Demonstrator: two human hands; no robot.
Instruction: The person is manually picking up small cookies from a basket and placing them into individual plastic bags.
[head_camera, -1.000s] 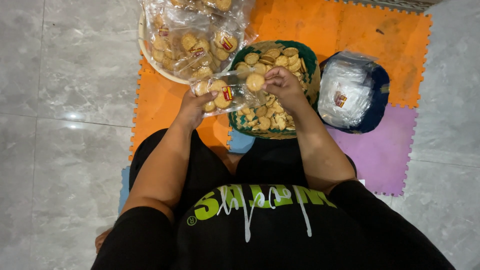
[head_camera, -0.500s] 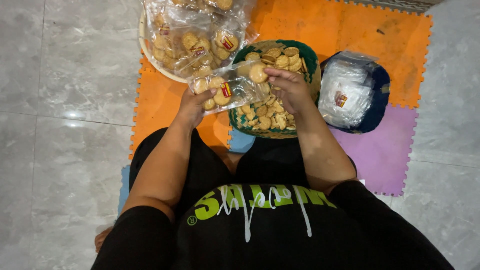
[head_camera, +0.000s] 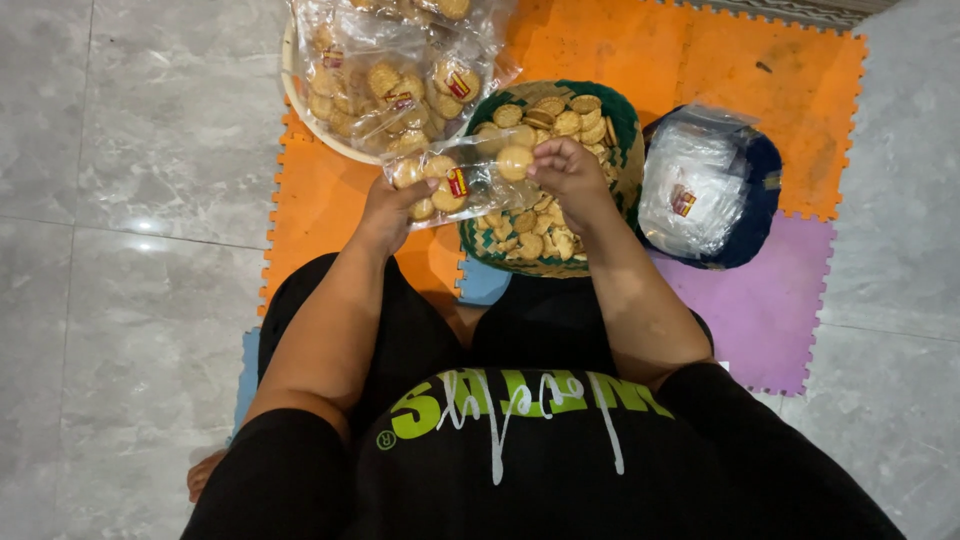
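1. Head view, edges and room: the person sits on foam mats (head_camera: 330, 200), orange ahead and purple to the right, with jigsaw edges. Grey tiled floor (head_camera: 130, 200) lies open to the left and far right. Straight ahead the space is crowded: a bowl (head_camera: 292, 95) at top left, a basket (head_camera: 625, 125) in the middle and a dark tub (head_camera: 755, 200) on the right stand near one another.

2. Head view, fingers: the left hand (head_camera: 385, 210) is closed on the near left end of a clear bag (head_camera: 455, 180), holding it up over the basket's left rim. The right hand (head_camera: 570, 170) has its fingers (head_camera: 545, 155) pinched on one round biscuit (head_camera: 515, 162) at the bag's right end; whether the biscuit is inside the bag's mouth I cannot tell.

3. Head view, packages and labels: the bag holds several round tan biscuits and bears a small red-and-yellow label at its middle. The bowl is heaped with filled bags (head_camera: 390, 70) of the same kind, each with a like label. The basket holds loose biscuits (head_camera: 545, 115). The tub holds a stack of empty clear bags (head_camera: 695, 185), a small red label showing on top.
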